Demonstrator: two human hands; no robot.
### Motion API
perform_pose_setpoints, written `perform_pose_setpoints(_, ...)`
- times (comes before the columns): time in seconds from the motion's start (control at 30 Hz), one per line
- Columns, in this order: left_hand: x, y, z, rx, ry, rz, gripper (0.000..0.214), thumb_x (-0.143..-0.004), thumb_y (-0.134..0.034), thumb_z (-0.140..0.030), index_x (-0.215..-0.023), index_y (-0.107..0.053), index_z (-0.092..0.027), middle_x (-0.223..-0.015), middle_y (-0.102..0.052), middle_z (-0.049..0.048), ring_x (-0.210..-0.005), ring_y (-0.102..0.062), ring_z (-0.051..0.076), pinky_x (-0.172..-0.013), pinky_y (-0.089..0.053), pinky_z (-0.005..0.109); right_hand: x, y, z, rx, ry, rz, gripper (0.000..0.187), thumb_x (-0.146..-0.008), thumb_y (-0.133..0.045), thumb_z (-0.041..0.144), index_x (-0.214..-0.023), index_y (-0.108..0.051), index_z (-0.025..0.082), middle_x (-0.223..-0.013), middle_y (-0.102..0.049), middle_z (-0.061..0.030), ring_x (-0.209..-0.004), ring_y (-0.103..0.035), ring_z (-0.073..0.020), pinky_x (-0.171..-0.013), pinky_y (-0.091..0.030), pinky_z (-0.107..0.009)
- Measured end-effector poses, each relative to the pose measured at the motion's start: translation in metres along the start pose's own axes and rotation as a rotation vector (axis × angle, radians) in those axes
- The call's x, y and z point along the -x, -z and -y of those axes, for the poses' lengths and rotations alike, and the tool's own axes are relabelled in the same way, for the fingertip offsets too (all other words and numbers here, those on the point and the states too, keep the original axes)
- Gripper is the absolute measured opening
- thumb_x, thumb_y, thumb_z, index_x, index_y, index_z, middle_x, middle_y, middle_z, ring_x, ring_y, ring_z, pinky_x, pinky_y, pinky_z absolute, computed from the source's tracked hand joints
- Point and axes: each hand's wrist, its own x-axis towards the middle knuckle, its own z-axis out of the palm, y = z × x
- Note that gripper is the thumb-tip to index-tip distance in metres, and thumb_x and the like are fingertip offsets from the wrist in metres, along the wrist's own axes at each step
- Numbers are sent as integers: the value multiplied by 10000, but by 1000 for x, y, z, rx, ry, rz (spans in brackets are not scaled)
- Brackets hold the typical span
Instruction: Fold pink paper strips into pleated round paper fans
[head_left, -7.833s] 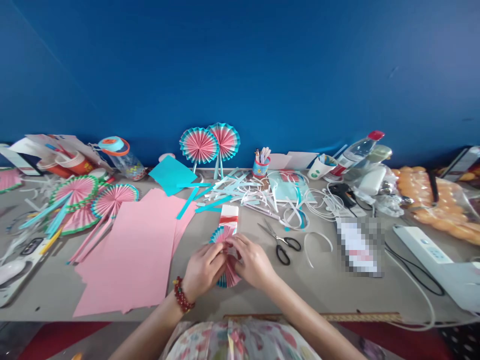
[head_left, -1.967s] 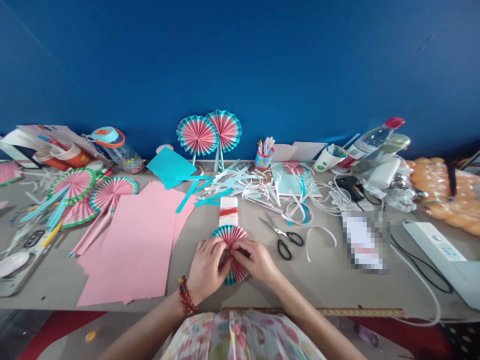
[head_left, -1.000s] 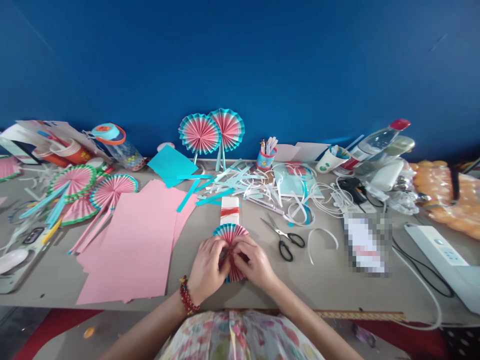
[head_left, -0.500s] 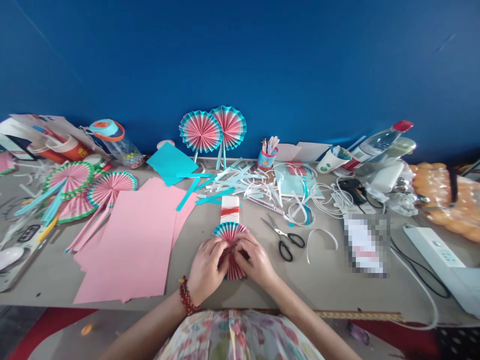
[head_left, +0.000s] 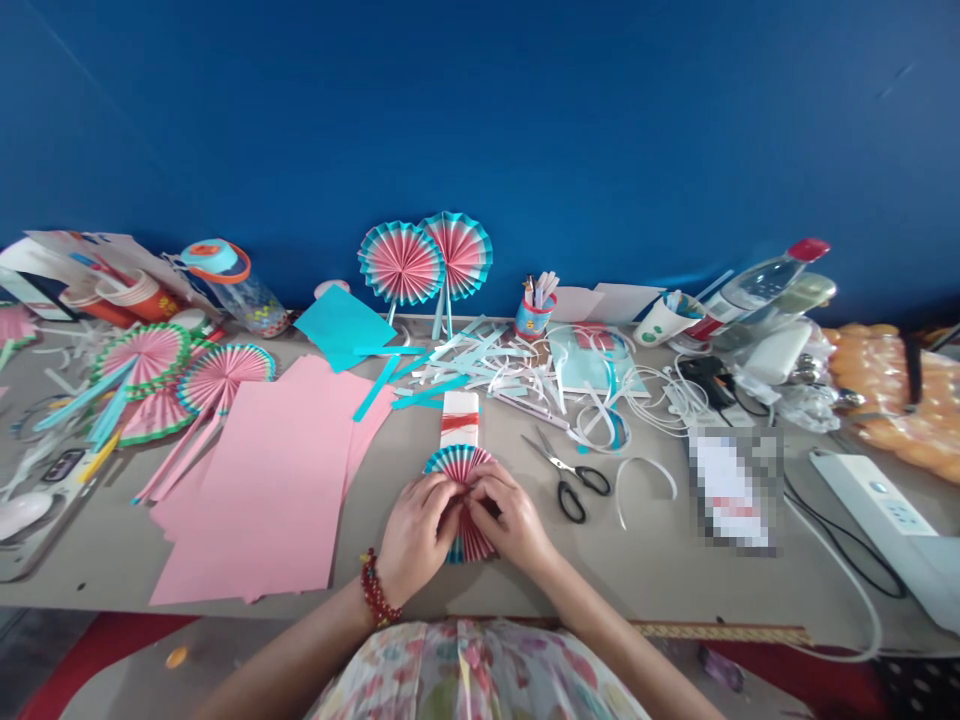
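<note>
A pleated pink paper fan with a teal edge lies on the grey table right in front of me. My left hand, with a red bead bracelet on the wrist, pinches the fan's middle from the left. From the right, my right hand pinches the same spot, fingertips meeting the left hand's. A white folded strip wound with red thread lies just beyond the fan.
Pink paper sheets lie to the left, black-handled scissors to the right. Finished fans stand against the blue wall; more fans lie far left. Paper strips, cables, bottles and a power strip crowd the back and right.
The hands stay at the fan's centre throughout; the fingers shift slightly while the fan stays spread out flat. The view drifts a little.
</note>
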Motion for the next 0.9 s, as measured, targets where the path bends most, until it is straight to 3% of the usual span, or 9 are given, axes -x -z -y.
perform_pose_setpoints(0.6,-9,4,-6,164,86,-3,147,-918,-472,-136,-955,-597,-205,-964,-629,59,-915,-613,196,-824,-505,324,-1,2,2,-13,-21,8,100,-885,-521,145,-811,-546,207,-974,-591,-69,-965,-582,-202,-855,-472,-326)
perform_pose_setpoints(0.9,-14,3,-4,27,80,56,148,-935,-414,-114,-919,-535,-198,-925,-590,58,-862,-594,202,-762,-495,331,-4,1,4,15,-23,5,116,-903,-488,147,-815,-522,215,-951,-569,-70,-956,-564,-212,-840,-473,-339)
